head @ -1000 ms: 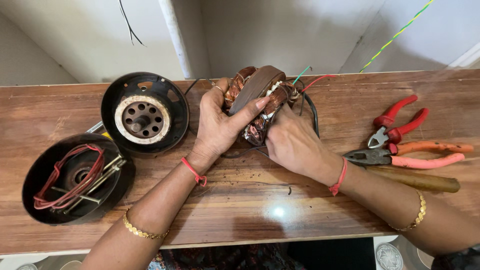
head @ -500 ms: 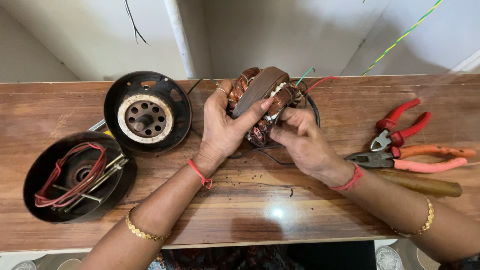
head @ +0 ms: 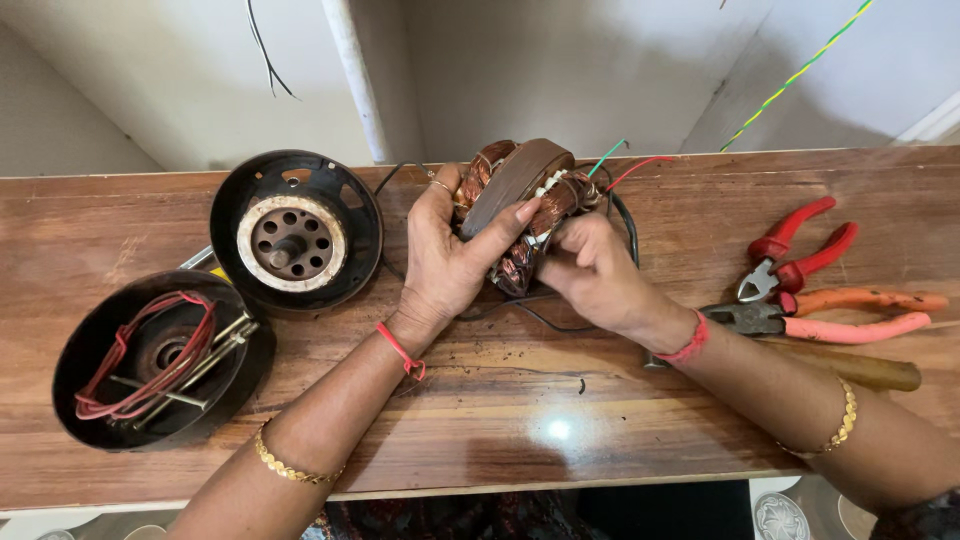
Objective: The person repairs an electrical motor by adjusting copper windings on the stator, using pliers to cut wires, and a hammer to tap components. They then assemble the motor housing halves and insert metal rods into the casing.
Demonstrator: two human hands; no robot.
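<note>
A round motor stator [head: 520, 200] with copper windings and a brown band stands tilted on the wooden table [head: 500, 420], near the far edge. My left hand [head: 450, 260] grips its left side, thumb laid over the brown band. My right hand [head: 595, 275] holds its lower right side, fingers pressed against the windings. Green, red and black wires [head: 625, 165] trail from the stator's top right.
A black round motor cover with a rotor [head: 295, 230] lies left of the stator. Another black cover [head: 160, 360] holds red wire and long bolts. Red cutters [head: 795, 255], orange pliers [head: 850, 315] and a wooden-handled tool [head: 860, 365] lie at right.
My right hand has slid a little left and up along the stator's lower right side. My left hand keeps its grip on the stator.
</note>
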